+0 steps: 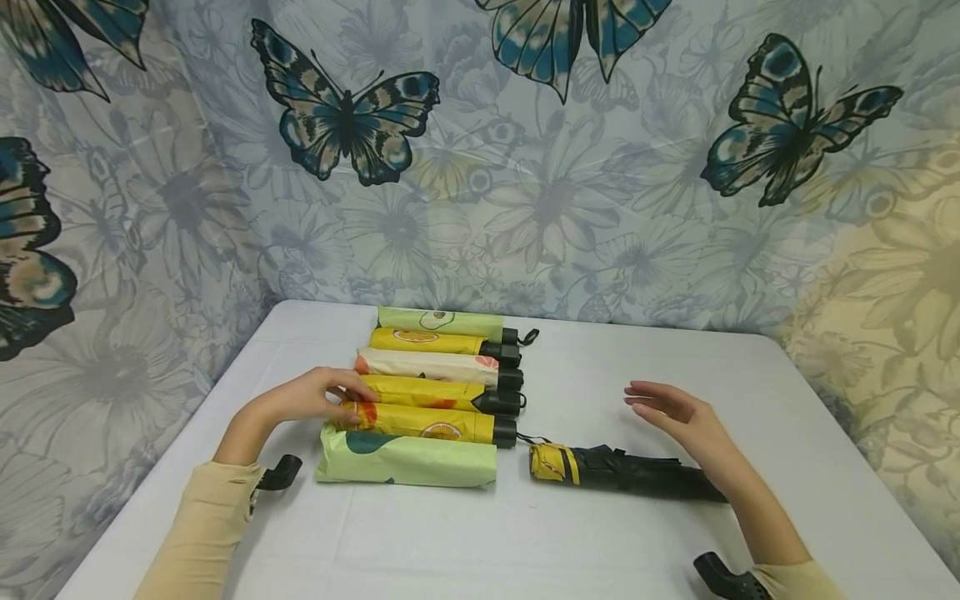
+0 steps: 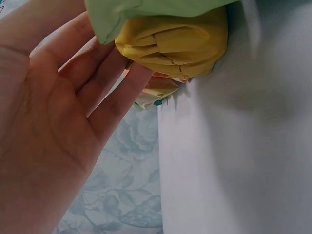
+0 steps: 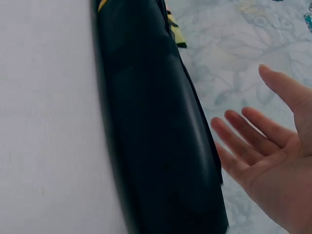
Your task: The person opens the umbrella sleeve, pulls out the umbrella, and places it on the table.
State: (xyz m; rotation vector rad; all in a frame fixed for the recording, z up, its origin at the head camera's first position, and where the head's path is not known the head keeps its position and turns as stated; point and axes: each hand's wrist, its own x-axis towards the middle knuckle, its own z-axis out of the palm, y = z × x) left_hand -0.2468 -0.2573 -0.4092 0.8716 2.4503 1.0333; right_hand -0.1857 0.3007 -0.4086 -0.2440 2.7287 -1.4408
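Observation:
Folded umbrellas lie side by side in a row. My left hand touches the left ends of two of them, the front yellow umbrella with orange prints and the yellow umbrella behind it. In the left wrist view, the fingers reach fairly straight along a gathered yellow end. A light green umbrella lies nearest the front. My right hand hovers above the table, holding nothing, its fingers spread in the right wrist view. Beneath that forearm lies a black umbrella with a yellow end.
Behind the yellow pair lie a cream umbrella, another yellow umbrella and a green avocado-print umbrella. Most black handles face right. A white cloth covers the table. Butterfly-print fabric hangs behind it.

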